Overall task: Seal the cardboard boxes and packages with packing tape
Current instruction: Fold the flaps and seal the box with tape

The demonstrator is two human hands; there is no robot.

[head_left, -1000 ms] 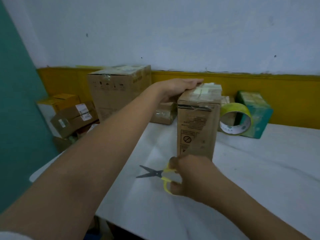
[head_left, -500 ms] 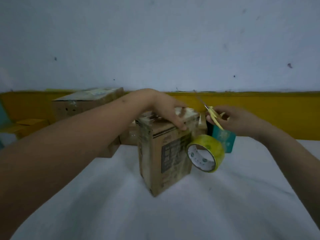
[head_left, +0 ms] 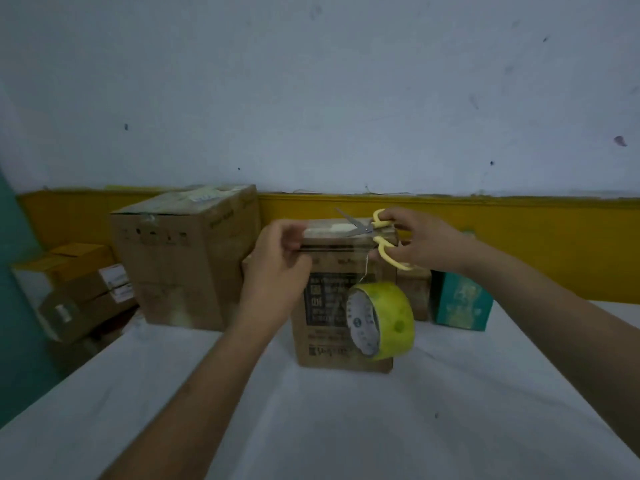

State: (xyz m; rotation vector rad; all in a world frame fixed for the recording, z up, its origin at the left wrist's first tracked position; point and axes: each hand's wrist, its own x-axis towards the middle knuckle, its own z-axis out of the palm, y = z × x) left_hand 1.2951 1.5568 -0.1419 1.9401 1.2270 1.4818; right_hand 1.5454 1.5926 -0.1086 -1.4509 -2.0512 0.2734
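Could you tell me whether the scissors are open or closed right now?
Open: the scissors in the right hand have their yellow handle loops spread wide apart. Only one blade shows clearly.

Brown cardboard box (head_left: 322,344), upright, printed face forward. At its 4 o'clock, yellow-green tape roll (head_left: 394,318), on edge, dangling from clear strip (head_left: 339,244) stretched across upper front.

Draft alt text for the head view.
Right hand holds yellow-handled scissors, blades open, at the top of a cardboard box; left hand pinches clear tape stretched across it. The yellow-green tape roll hangs at the box's front, above a white table.
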